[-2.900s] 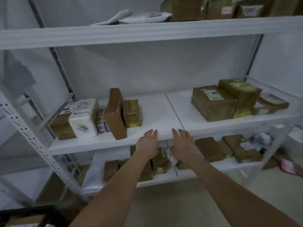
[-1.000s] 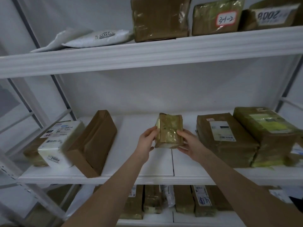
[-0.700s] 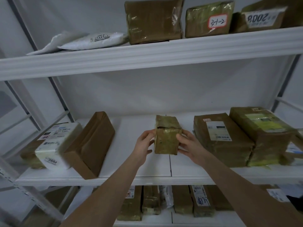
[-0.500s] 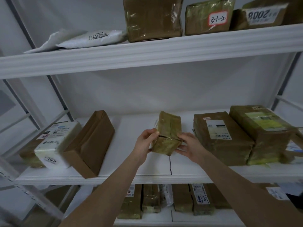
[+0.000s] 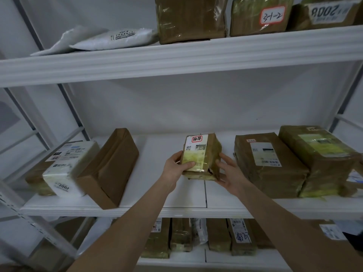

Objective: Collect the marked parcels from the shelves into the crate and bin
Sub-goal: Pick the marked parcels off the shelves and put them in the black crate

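A white shelving unit (image 5: 176, 55) is seen, with taped brown parcels laid on three levels. Over the middle shelf (image 5: 161, 210) a small taped parcel (image 5: 202, 156) is held upright, seemingly just clear of the board. It is gripped between the left hand (image 5: 174, 169), thumb laid on its label, and the right hand (image 5: 229, 173), fingers spread along its side.
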`<state>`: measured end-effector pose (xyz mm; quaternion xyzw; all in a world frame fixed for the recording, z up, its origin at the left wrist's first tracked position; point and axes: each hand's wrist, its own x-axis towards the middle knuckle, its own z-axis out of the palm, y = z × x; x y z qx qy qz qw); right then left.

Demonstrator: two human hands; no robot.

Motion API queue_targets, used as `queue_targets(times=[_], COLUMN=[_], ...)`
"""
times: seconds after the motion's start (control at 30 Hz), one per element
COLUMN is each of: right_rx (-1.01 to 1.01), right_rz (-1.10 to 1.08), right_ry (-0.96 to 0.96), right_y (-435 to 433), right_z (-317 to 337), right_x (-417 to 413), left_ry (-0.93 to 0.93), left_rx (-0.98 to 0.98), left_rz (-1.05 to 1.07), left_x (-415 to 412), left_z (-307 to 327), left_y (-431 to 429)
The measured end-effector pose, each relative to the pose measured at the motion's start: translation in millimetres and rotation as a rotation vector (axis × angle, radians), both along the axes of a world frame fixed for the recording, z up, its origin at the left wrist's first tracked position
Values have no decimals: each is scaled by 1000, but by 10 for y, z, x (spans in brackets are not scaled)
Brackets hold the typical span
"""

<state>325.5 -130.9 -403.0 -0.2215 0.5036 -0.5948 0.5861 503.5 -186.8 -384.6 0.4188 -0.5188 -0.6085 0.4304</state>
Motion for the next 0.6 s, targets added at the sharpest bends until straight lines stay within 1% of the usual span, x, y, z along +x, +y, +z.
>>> queue_targets(times=[0.1,0.2,0.27,0.33,0.4,0.43,0.5,0.57,0.6], right_rx=[41,80,85,72,75,88,118,117,97], right_rz=[62,102,69,30,66,104,127,13,-61], right_ry=[87,151,90,-15,-41,2,146,287,371], right_y=[14,2,-25,-49,-51,-34,-4,-12,-19], right_z=[11,11,-17,-46,-64,-58,-68,-99,-90], right_x=[7,48,123,211,282,311,331,273,224], left_ry=[-24,-24,-64,-90,-49,-13,4,-60,-114], left_rx=[27,69,185,384,484,493,458,425,407], left_rz=[13,-21,21,45,-63,-113,-95,-44,-51], left_x=[14,21,13,1,-17,-29,-2,108,182], left_z=[-28,-22,-36,-53,-69,-63,-52,-27,8], left_y=[-2,24,46,102,175,201,193,115,67])
